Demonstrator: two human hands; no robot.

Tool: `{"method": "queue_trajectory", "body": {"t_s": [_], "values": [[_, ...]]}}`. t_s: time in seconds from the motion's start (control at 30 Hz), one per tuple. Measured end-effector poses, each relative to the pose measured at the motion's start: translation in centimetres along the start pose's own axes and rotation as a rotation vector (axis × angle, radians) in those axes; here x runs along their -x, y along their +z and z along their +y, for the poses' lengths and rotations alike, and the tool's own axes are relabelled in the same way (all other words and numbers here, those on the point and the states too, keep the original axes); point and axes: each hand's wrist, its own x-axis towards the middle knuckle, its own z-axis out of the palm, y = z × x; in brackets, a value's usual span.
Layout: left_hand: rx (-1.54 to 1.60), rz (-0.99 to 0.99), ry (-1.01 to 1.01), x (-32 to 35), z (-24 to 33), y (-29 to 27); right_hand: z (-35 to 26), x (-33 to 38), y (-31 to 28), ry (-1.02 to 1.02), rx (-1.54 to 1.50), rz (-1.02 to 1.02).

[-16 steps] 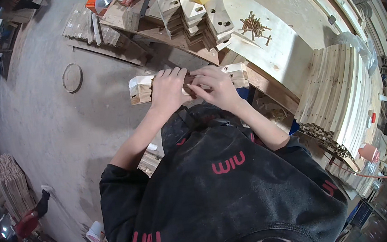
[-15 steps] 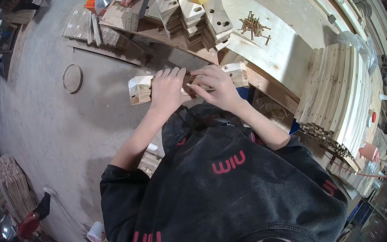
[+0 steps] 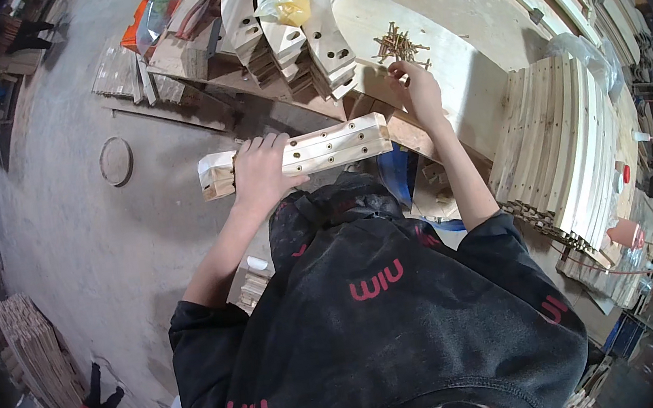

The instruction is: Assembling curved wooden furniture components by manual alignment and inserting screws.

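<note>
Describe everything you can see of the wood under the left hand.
The wood looks like pale bars lying side by side, browner in patches, with slanted faces at its left end. Small round holes in three rows mark its right part; whether they are filled is too small to tell. It lies crosswise beyond the black shirt. The left hand covers part of it, left of its middle.

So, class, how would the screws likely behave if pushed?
The screws would probably scatter, lying loose and crisscrossed. Being slim and long, single ones might roll. Their golden sheen suggests stiff metal, unlikely to bend.
</note>
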Motion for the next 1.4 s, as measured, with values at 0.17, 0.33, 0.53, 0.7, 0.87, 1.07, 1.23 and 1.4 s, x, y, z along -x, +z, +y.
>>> {"method": "queue_trajectory", "body": {"t_s": [0.17, 0.33, 0.53, 0.7, 0.87, 1.07, 1.23, 1.4], "values": [[-0.007, 0.005, -0.001, -0.1, 0.3, -0.1, 0.4, -1.4, 1.3, -0.282, 0.231, 0.112], [0.006, -0.018, -0.019, -0.2, 0.5, -0.2, 2.0, -2.3, 1.4, -0.340, 0.257, 0.053], [-0.014, -0.022, 0.000, -0.7, 0.8, -0.2, 2.9, -2.6, 0.6, -0.431, 0.102, 0.028], [-0.013, -0.017, -0.015, -0.9, 0.9, 0.1, 0.4, -1.6, -1.7, -0.005, -0.434, 0.237], [-0.018, -0.002, 0.002, -1.2, 1.1, 0.1, -6.8, 3.4, -5.7, -0.019, -0.669, -0.094], [-0.074, -0.075, 0.049, -2.2, 1.9, -0.6, -11.1, 6.2, -1.6, -0.310, -0.560, -0.210], [-0.064, -0.053, 0.057, -2.3, 1.9, -0.5, -11.2, 6.3, -0.8, -0.272, -0.518, -0.283], [-0.062, -0.026, 0.057, -2.3, 1.8, -0.7, -11.2, 6.2, -0.6, -0.275, -0.507, -0.311]]}}
